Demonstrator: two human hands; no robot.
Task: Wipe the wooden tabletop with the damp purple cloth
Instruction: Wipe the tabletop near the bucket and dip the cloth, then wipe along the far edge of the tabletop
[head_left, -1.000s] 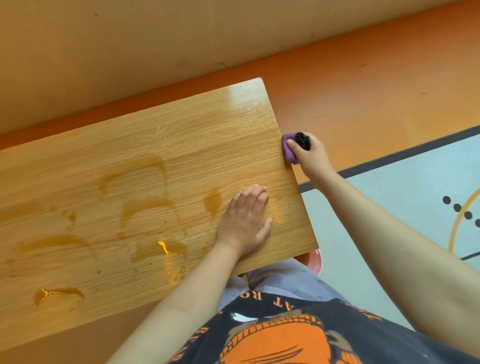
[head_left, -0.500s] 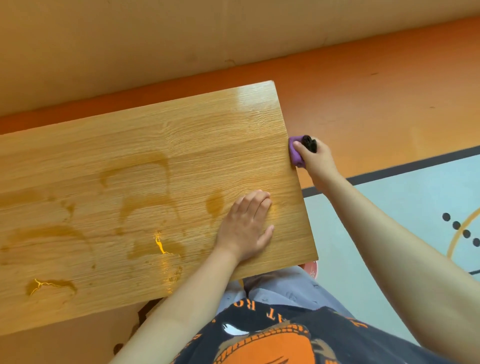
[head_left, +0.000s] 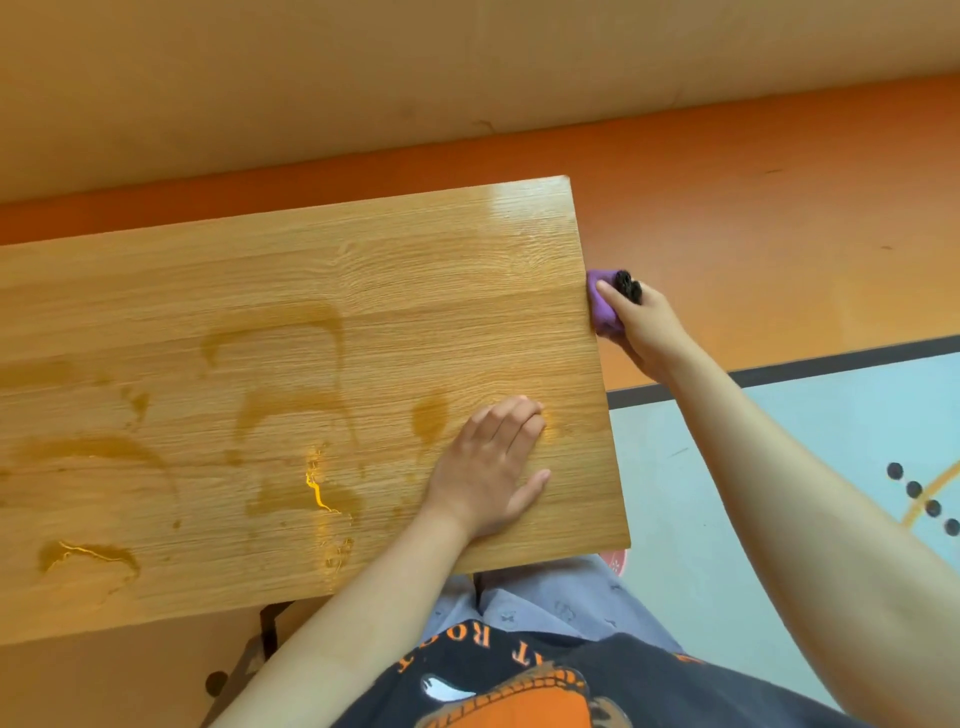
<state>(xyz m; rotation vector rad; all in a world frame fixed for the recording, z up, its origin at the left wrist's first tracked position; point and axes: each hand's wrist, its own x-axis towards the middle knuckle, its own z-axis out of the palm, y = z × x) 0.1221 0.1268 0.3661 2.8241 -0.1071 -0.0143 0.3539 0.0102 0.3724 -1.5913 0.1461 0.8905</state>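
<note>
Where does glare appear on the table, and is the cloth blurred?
Head view: glare whitens the table at its far right corner; wet streaks near the left hand glint bright yellow; the purple cloth in the right hand looks sharp, no motion blur.

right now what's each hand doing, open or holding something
Left hand: open, resting flat on the wooden tabletop.
Right hand: closed around the purple cloth, held at the tabletop's right edge.
</note>
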